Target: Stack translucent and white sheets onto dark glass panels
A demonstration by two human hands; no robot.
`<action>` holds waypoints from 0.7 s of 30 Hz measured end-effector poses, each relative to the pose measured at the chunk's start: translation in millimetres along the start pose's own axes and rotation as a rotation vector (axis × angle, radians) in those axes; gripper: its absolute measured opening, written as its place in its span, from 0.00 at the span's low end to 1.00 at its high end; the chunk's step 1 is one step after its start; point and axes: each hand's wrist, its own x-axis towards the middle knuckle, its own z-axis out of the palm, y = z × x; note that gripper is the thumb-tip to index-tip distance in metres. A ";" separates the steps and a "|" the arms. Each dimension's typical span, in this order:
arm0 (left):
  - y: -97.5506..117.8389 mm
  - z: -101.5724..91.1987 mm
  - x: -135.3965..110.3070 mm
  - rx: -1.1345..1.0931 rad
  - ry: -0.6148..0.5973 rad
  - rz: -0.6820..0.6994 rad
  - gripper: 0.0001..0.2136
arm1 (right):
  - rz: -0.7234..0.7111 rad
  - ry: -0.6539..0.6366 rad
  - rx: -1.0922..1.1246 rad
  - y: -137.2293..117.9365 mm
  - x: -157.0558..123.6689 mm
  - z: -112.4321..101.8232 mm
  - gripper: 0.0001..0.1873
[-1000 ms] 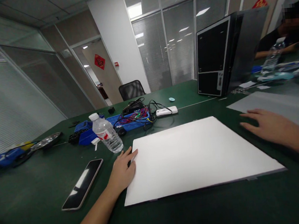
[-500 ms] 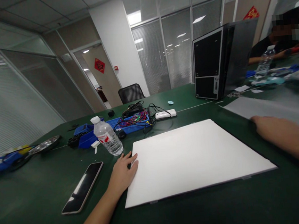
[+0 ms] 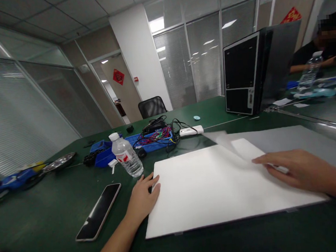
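Observation:
A white flat panel (image 3: 197,194) lies on the dark green table in front of me. My left hand (image 3: 143,195) rests at its left edge, fingers spread, with fingertips on the panel's surface. Over the panel's right side my right hand (image 3: 298,167) has its fingers bent around the edge of a thin translucent sheet (image 3: 280,135). The sheet's near corner curls above the panel and is blurred; its rest stretches to the right under and behind my hand. The exact pinch of the right fingertips is partly hidden.
Left of the panel are a water bottle (image 3: 126,155) and a phone (image 3: 99,212). Behind stand blue bins (image 3: 155,146) with wires, a white device (image 3: 191,130) and a black computer case (image 3: 242,72). A person (image 3: 306,57) sits at the far right.
My right hand has moved left from beside the panel to over its right side, bringing the translucent sheet partly across it. My left hand stays at the left edge. The view has shifted slightly.

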 end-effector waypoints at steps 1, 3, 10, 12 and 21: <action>0.2 -0.3 0.0 0.005 -0.006 -0.002 0.25 | -0.074 -0.026 0.036 -11.5 0.6 2.9 0.22; 1.0 -1.1 -0.2 0.013 -0.017 -0.016 0.26 | -0.170 -0.068 0.082 -30.5 1.7 7.3 0.21; 6.1 -3.9 0.0 -0.001 -0.021 -0.024 0.25 | -0.032 0.058 0.072 9.5 2.9 12.0 0.22; 7.2 -4.6 0.6 -0.008 -0.020 -0.016 0.25 | 0.119 0.051 -0.045 48.9 0.4 14.1 0.26; 1.3 -1.1 0.5 -0.017 -0.020 -0.042 0.26 | 0.380 -0.157 -0.131 99.2 -7.6 26.1 0.34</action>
